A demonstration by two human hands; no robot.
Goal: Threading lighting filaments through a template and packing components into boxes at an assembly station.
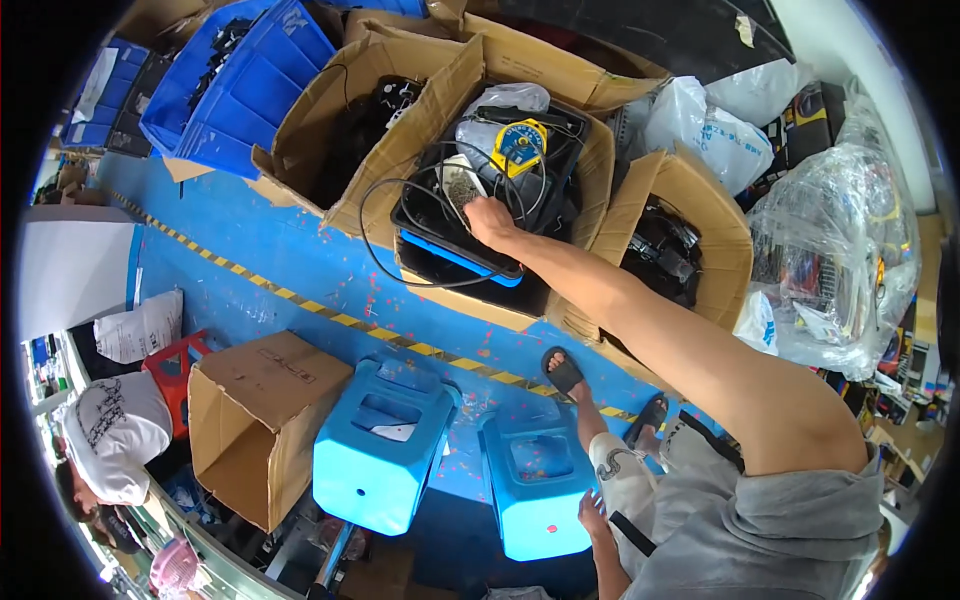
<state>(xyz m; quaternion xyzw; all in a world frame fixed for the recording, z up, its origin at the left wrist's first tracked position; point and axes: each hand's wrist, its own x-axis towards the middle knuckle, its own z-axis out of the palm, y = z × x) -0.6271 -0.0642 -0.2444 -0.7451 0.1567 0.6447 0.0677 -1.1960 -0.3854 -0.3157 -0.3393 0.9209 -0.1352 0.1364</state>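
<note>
My right arm stretches up and left over a black crate (510, 270) with a blue edge inside a cardboard box. My right hand (488, 220) is closed on the near end of a white oblong thing (460, 185) with a speckled grey-brown face; its exact kind is unclear. Just beyond it lie a yellow angular device (521, 148) with a round dark middle and a clear plastic bag (478, 135). A black cable (368, 225) loops around the crate's left side. My left hand (595, 512) hangs beside my thigh, fingers loosely apart, with nothing visible in it.
Open cardboard boxes of dark parts stand left (335, 130) and right (690, 215); blue bins (250, 110) are farther left. Wrapped goods (830, 260) pile up at right. Two blue stools (385, 450) and an empty carton (265, 390) stand behind a striped floor line (300, 300). Another person (120, 430) is at far left.
</note>
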